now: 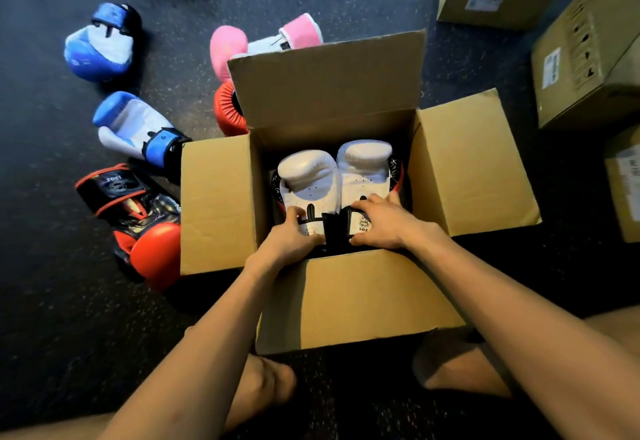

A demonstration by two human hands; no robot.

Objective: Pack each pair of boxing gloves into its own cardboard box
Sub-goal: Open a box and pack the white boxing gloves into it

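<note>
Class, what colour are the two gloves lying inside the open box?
The gloves show mostly white; head view.

Gloves (308, 179) 8 (2 packed); boxes (346, 297) 4.

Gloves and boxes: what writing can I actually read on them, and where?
"6OZ": cuff of the right white glove, in the open box.
"10OZ", upside down: cuff of the black and red glove.
Round emblem above "6OZ": too small to read.
White labels on the closed boxes: too blurred to read.
</note>
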